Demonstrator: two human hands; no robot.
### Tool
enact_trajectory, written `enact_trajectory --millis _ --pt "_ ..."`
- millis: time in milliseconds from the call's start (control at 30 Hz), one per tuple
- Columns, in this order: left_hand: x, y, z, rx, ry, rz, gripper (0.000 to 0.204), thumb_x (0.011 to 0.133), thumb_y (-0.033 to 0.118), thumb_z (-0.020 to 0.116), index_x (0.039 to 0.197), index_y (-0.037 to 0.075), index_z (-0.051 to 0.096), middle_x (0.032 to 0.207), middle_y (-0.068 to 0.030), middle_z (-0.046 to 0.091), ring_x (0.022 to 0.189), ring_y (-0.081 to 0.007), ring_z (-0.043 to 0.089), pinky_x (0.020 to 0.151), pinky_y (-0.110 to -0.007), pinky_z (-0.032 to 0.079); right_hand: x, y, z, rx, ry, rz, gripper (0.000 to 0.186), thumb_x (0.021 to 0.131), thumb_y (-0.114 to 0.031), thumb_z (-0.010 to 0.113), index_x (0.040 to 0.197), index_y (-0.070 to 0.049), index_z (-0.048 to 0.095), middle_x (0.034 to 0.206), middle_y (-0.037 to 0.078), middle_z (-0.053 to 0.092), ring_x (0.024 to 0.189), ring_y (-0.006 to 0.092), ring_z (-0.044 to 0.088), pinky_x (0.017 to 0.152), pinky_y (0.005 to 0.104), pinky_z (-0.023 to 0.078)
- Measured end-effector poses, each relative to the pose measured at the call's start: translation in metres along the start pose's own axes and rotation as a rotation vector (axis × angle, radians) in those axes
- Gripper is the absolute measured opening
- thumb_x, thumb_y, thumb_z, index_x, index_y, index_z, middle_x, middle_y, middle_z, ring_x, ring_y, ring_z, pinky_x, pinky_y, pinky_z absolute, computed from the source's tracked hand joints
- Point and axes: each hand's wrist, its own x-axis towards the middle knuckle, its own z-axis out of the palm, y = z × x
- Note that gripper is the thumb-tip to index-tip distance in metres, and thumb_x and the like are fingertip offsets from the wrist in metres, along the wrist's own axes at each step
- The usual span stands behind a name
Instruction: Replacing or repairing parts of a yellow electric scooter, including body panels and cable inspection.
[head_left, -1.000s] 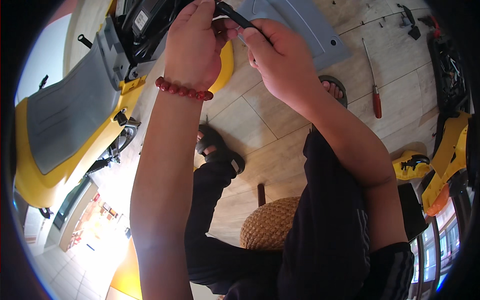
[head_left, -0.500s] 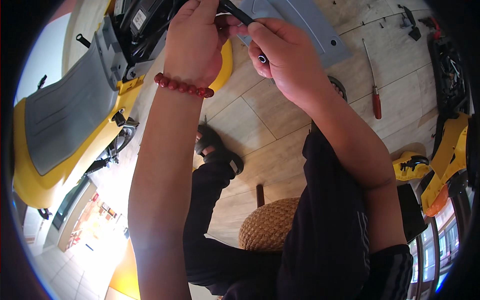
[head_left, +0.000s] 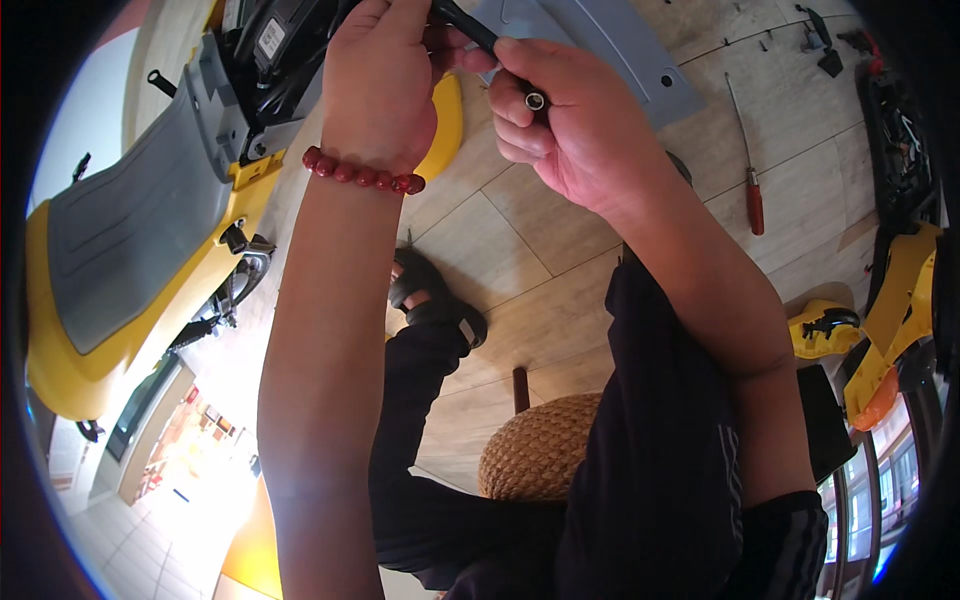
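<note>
My left hand (head_left: 375, 90), with a red bead bracelet at the wrist, is closed around the upper part of a black tube (head_left: 465, 25) at the top middle, beside the dark housing (head_left: 278, 45) of a yellow-and-grey scooter. My right hand (head_left: 560, 120) grips the tube's lower part, thumb on top, its round open end with a metal rim showing between my fingers. Behind both hands lie a grey panel (head_left: 625, 55) and a curved yellow part (head_left: 445, 130). What the tube's upper end meets is hidden.
The scooter's grey seat (head_left: 130, 230) fills the left side. On the tiled floor at right lie a red-handled screwdriver (head_left: 755, 200), small dark parts (head_left: 828, 62), black assemblies (head_left: 890, 140) and yellow body pieces (head_left: 880, 340). A woven stool (head_left: 530, 445) stands by my legs.
My right hand has turned and shifted a little upward, bringing the tube's open end into view. My left hand has moved slightly left and stays closed on the tube.
</note>
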Motion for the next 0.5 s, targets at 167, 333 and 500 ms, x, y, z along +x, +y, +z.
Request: enact_trajectory --millis 167,333,500 --pt "0.001 0.003 0.001 0.026 0.032 0.007 0.018 0.094 0.015 0.047 0.091 -0.001 0.056 0.067 -0.0066 0.056 0.057 -0.0172 0.055 0.056 -0.027 0.046 0.002 0.001 0.004 0.056 -0.059 0.036 0.023 0.093 -0.020 0.049 0.092 0.000 0.058 0.059 0.004 0.049 0.047 0.0095 0.038 0.046 0.0254 0.029" --pt "0.004 0.005 -0.001 0.013 0.032 0.005 0.019 0.094 0.014 0.047 0.093 -0.002 0.056 0.069 -0.0058 0.056 0.060 -0.0161 0.054 0.058 -0.027 0.046 0.002 0.005 0.015 -0.559 0.224 -0.198 0.022 0.093 -0.023 0.051 0.093 -0.002 0.060 0.057 -0.005 0.044 0.047 0.0053 0.035 0.045 0.0229 0.028" --pt "0.005 0.004 0.001 -0.024 0.055 -0.011 0.018 0.093 0.015 0.050 0.091 -0.001 0.058 0.071 -0.0051 0.057 0.063 -0.0148 0.055 0.059 -0.027 0.046 0.006 0.007 0.014 -1.274 0.394 -0.542 0.018 0.089 -0.019 0.054 0.092 -0.002 0.060 0.054 0.004 0.052 0.048 0.0167 0.050 0.047 0.0287 0.037"
